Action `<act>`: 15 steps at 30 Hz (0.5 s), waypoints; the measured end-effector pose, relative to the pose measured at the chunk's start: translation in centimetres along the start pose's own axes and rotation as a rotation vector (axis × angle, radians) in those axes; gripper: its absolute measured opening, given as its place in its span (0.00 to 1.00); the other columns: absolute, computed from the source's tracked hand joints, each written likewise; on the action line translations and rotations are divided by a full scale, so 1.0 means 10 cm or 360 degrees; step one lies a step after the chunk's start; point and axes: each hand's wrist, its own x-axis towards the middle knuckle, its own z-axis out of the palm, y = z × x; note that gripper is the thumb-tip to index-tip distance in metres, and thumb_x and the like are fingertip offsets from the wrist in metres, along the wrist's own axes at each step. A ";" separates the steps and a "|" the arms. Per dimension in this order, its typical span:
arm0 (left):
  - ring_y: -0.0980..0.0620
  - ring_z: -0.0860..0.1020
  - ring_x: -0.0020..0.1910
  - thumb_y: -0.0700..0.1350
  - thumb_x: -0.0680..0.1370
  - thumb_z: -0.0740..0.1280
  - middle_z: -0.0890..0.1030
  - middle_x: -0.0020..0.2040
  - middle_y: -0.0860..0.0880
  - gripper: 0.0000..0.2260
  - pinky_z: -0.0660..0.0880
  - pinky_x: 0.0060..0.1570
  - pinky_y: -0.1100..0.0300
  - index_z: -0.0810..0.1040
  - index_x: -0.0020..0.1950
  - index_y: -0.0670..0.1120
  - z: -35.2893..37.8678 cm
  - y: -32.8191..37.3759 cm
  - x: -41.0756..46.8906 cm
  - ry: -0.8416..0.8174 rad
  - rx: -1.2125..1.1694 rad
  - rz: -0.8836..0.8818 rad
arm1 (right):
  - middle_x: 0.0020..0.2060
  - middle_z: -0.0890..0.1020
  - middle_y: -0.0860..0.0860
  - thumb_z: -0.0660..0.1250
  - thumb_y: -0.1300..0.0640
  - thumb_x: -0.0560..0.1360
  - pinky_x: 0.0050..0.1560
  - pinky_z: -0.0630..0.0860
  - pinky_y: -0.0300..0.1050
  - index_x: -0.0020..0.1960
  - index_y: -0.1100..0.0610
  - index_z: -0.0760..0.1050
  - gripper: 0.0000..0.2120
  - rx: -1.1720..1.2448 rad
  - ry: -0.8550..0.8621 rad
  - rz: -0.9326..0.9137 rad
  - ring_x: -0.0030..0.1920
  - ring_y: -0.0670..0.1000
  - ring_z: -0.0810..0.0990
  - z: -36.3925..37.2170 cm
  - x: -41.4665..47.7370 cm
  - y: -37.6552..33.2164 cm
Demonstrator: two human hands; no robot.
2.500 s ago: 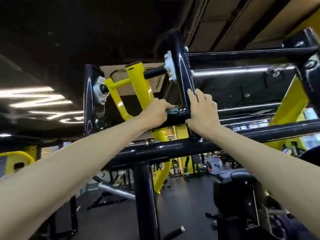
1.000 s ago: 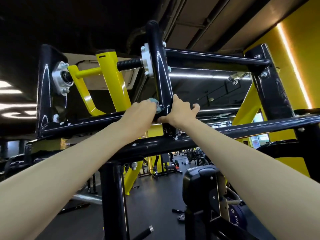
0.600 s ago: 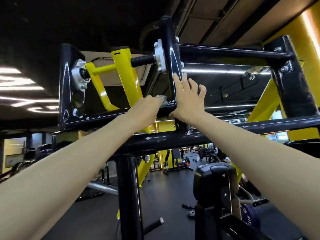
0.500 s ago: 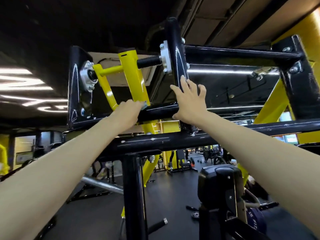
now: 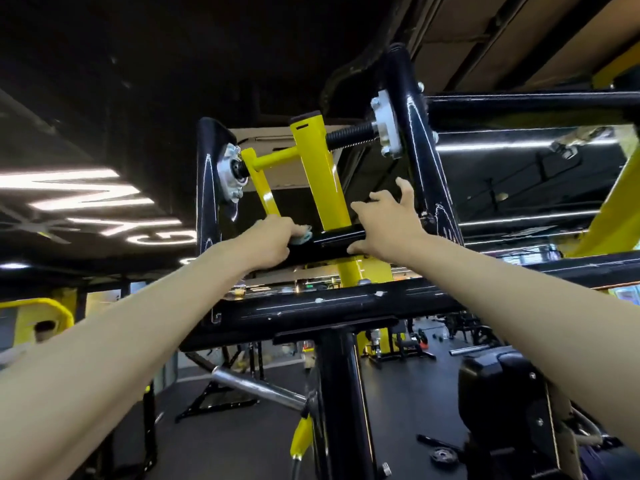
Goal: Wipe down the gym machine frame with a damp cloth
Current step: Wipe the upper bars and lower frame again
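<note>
Overhead is the black gym machine frame (image 5: 332, 308) with a yellow pivot arm (image 5: 320, 174) between two black uprights. My left hand (image 5: 268, 242) is closed around a small blue-grey cloth (image 5: 303, 236), pressing it on the upper black crossbar (image 5: 337, 242) just left of the yellow arm. Only a corner of the cloth shows past my fingers. My right hand (image 5: 386, 221) rests its palm on the same crossbar right of the yellow arm, fingers spread and raised beside the right black upright (image 5: 420, 161), holding nothing.
A black vertical post (image 5: 341, 407) drops from the lower beam in front of me. A chrome bar (image 5: 258, 388) sticks out at lower left and a black padded machine part (image 5: 502, 396) stands at lower right. Weight plates lie on the dark floor. Another person stands far left (image 5: 43, 332).
My left hand has slid the cloth leftward along the upper crossbar, past the yellow arm. My right hand shifted left off the upright and now rests on the crossbar.
</note>
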 end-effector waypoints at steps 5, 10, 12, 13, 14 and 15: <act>0.44 0.73 0.63 0.29 0.75 0.57 0.76 0.65 0.42 0.30 0.70 0.62 0.51 0.71 0.71 0.55 0.09 -0.04 0.29 0.0105 -0.0413 0.0457 | 0.56 0.79 0.52 0.68 0.36 0.71 0.72 0.46 0.57 0.63 0.54 0.74 0.29 -0.0049 -0.0070 0.0082 0.64 0.55 0.72 -0.03 0.20 -0.21; 0.47 0.79 0.57 0.25 0.72 0.58 0.79 0.63 0.47 0.34 0.76 0.56 0.49 0.77 0.59 0.64 0.07 -0.73 0.23 -0.0058 -0.0523 0.0475 | 0.56 0.79 0.51 0.71 0.36 0.68 0.73 0.45 0.56 0.62 0.53 0.76 0.29 0.0088 -0.0155 0.0178 0.64 0.55 0.73 -0.07 0.26 -0.18; 0.45 0.79 0.57 0.26 0.70 0.56 0.81 0.61 0.49 0.34 0.77 0.55 0.46 0.79 0.58 0.63 0.04 -0.61 0.33 0.0015 -0.0531 0.0609 | 0.56 0.79 0.50 0.71 0.37 0.68 0.73 0.44 0.55 0.62 0.51 0.77 0.28 0.0078 -0.0139 0.0216 0.65 0.54 0.72 -0.08 0.26 -0.20; 0.45 0.79 0.58 0.26 0.70 0.55 0.81 0.61 0.49 0.33 0.76 0.56 0.47 0.80 0.59 0.61 0.05 -0.49 0.38 0.0079 -0.0536 0.0693 | 0.56 0.80 0.49 0.71 0.37 0.68 0.73 0.43 0.55 0.62 0.51 0.77 0.28 0.0047 -0.0149 0.0228 0.65 0.54 0.72 -0.08 0.25 -0.22; 0.47 0.78 0.60 0.26 0.70 0.55 0.80 0.62 0.49 0.33 0.75 0.59 0.49 0.81 0.60 0.58 0.06 -0.37 0.40 0.0122 -0.0559 0.0750 | 0.56 0.81 0.49 0.71 0.37 0.68 0.73 0.43 0.55 0.62 0.50 0.78 0.27 0.0008 -0.0157 0.0231 0.65 0.54 0.72 -0.08 0.25 -0.24; 0.48 0.77 0.62 0.26 0.70 0.55 0.80 0.62 0.50 0.32 0.74 0.61 0.51 0.81 0.60 0.56 0.10 -0.31 0.43 0.0136 -0.0610 0.0777 | 0.55 0.81 0.49 0.71 0.36 0.68 0.74 0.42 0.56 0.62 0.50 0.79 0.27 -0.0026 -0.0155 0.0236 0.64 0.53 0.73 -0.08 0.24 -0.26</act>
